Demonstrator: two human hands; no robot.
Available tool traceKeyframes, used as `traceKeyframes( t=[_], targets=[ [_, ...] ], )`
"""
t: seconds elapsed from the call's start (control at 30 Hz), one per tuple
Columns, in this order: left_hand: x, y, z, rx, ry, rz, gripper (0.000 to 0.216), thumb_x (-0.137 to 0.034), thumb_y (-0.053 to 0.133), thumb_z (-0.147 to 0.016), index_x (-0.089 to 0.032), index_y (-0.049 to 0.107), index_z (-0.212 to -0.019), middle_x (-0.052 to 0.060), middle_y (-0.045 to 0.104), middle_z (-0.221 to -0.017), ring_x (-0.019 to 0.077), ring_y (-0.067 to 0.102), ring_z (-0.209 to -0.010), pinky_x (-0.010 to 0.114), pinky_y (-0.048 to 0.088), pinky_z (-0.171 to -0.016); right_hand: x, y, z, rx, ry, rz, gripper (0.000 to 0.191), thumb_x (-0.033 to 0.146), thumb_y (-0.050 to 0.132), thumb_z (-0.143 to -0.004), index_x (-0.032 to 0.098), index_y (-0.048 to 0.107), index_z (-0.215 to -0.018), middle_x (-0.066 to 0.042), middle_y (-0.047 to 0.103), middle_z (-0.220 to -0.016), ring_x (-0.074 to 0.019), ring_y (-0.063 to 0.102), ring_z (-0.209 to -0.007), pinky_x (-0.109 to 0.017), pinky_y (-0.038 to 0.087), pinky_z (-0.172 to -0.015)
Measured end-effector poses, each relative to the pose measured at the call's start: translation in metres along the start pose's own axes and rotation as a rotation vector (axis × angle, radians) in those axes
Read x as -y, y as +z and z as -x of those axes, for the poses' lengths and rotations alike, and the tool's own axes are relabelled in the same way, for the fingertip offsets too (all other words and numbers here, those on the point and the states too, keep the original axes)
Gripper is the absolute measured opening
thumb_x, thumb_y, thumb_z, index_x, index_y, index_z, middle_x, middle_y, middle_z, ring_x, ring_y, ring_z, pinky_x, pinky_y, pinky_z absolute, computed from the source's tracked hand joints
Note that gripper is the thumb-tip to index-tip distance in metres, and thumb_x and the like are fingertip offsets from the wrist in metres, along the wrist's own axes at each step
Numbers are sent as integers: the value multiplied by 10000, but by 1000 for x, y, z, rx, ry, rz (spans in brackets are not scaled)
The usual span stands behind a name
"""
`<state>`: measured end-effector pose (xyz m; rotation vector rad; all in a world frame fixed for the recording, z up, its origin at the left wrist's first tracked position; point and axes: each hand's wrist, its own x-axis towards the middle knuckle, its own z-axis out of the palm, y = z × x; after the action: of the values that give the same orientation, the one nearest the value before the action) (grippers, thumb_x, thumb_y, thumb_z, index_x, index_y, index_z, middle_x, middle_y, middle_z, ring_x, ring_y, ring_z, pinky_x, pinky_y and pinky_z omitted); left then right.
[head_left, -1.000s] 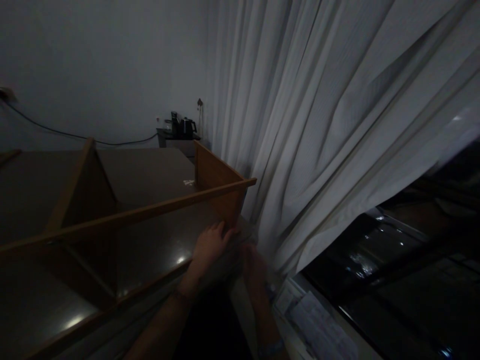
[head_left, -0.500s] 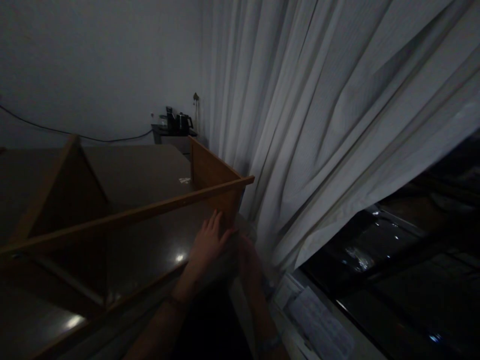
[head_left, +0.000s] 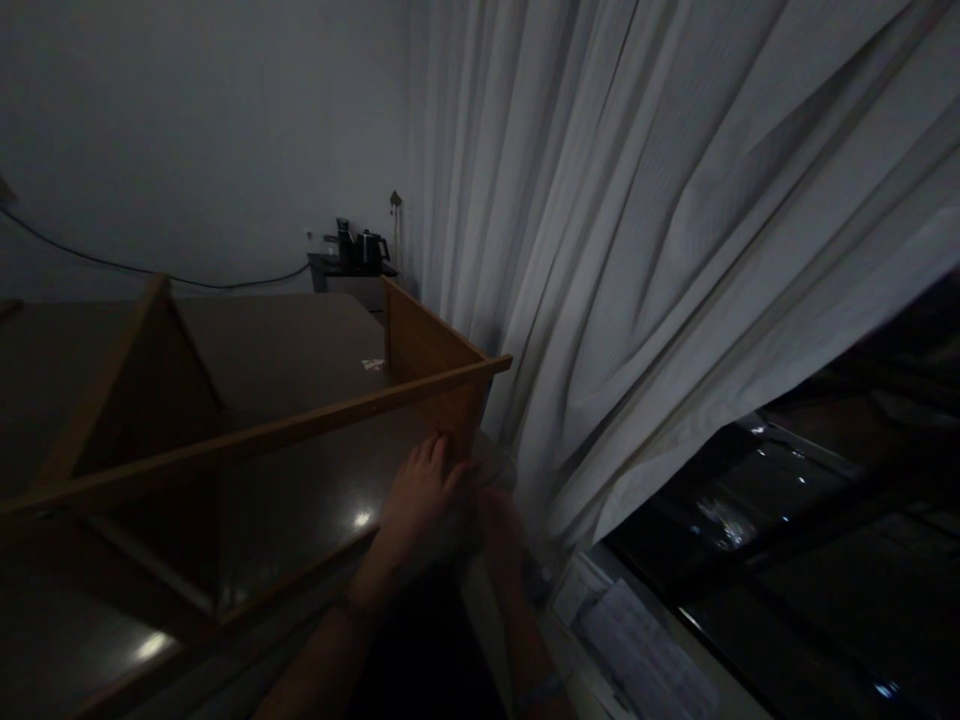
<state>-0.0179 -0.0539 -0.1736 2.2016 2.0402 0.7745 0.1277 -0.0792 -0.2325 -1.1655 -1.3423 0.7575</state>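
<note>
Brown wooden frame beside the curtain, cut off at left. Left hand at its end panel, right hand just beside, blurred; whether fingers grip anything, we cannot tell.

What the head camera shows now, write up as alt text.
A person's left hand is at the end board of a wooden frame in a dim room, the right hand close by. A white curtain hangs on the right.

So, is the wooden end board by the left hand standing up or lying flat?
Standing up: the wooden end board rises from the glossy surface, its top edge showing above the left hand.
</note>
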Motion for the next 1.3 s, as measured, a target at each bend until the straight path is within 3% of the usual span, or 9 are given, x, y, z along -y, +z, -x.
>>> traceKeyframes(
  t=[0.2,0.33,0.47,0.6,0.77,0.87,0.97,1.07,1.3],
  targets=[
    [0,1,0,15,-14,3,493,-505,353,-948,-152,474,-1270,152,497,-1376,277,499,-1223,411,413,-1007,-15,-15,-10,139,-210,187,247,364,556,-871,215,712,-991,-65,712,-979,-189,649,-923,-328,510,-841],
    [1,2,0,19,-13,-2,498,-518,336,-948,-158,489,-1258,147,495,-1377,276,497,-1222,408,416,-1000,-17,-23,-17,234,-320,321,268,349,579,-858,272,711,-1078,-47,732,-973,-200,662,-902,-328,525,-796],
    [1,2,1,-5,-5,-9,512,-529,329,-948,-157,489,-1261,140,499,-1371,272,494,-1220,399,414,-1002,-11,-23,-17,181,-282,417,223,386,586,-857,281,747,-971,-34,731,-793,-199,660,-777,-306,515,-707],
    [0,0,1,-2,1,-4,485,-514,335,-950,-165,501,-1244,139,500,-1368,274,509,-1196,403,424,-985,-4,-13,-13,67,-154,364,398,497,468,-908,213,741,-852,-59,720,-789,-194,647,-753,-298,495,-712],
    [0,0,1,-4,0,-5,488,-513,336,-950,-170,482,-1266,135,507,-1360,273,505,-1203,398,416,-992,-2,2,-13,-26,19,174,519,532,343,-940,147,691,-950,-85,717,-848,-193,652,-755,-283,487,-678],
    [-1,0,1,4,-8,-11,487,-514,329,-951,-169,492,-1254,135,509,-1359,278,506,-1199,401,422,-981,-1,7,-13,-135,-12,108,468,501,402,-924,129,641,-1078,-103,713,-918,-200,654,-832,-294,490,-729],
    [-2,-1,2,5,-17,-10,484,-514,335,-949,-175,491,-1258,130,509,-1360,277,501,-1202,402,421,-981,-3,5,-8,-198,-59,141,382,469,472,-900,153,657,-1008,-87,703,-913,-197,643,-846,-312,485,-771],
    [-2,-2,3,-2,-9,-3,498,-523,340,-947,-171,487,-1268,134,512,-1355,276,492,-1211,410,416,-988,-6,-1,-5,-165,-128,255,327,461,516,-883,188,695,-879,-65,697,-877,-194,635,-826,-321,487,-772],
    [-4,-5,4,-14,-1,-13,533,-545,311,-946,-156,488,-1264,144,515,-1351,285,510,-1183,413,433,-960,-15,-13,-3,-56,-303,375,283,385,509,-910,233,744,-955,-82,694,-955,-206,620,-919,-356,484,-846]
  ],
)
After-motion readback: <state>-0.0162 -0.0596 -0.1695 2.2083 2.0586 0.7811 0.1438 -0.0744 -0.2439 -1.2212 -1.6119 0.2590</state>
